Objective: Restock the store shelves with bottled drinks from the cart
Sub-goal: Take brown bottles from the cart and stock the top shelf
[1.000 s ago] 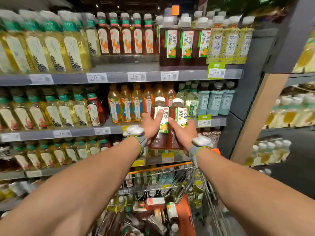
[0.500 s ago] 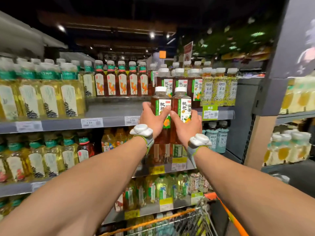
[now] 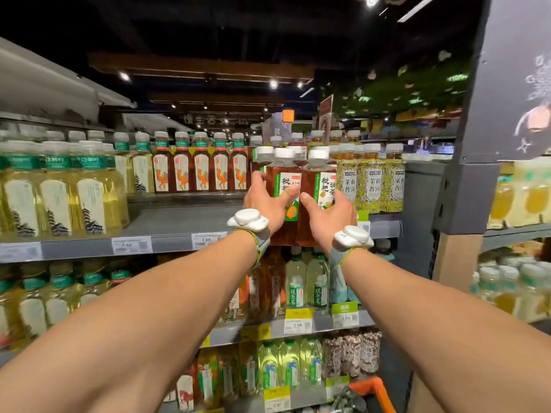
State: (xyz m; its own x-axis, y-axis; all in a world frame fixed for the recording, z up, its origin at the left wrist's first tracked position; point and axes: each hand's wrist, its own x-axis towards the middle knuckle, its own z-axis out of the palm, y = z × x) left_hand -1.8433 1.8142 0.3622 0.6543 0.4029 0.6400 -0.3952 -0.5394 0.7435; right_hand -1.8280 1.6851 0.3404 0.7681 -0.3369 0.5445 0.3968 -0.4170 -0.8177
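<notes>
Top shelf (image 3: 179,222) had a left bottle (image 3: 283,180) and a right bottle (image 3: 320,180), both brown tea, side by side at its front edge; left hand (image 3: 264,201) fingers (image 3: 259,177) gripped the first, right hand (image 3: 331,216) fingers (image 3: 343,198) the second

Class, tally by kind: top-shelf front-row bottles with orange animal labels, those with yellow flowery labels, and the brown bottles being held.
Bottles with orange animal labels: 5
Bottles with yellow flowery labels: 3
Held brown bottles: 2
Total: 10
</notes>
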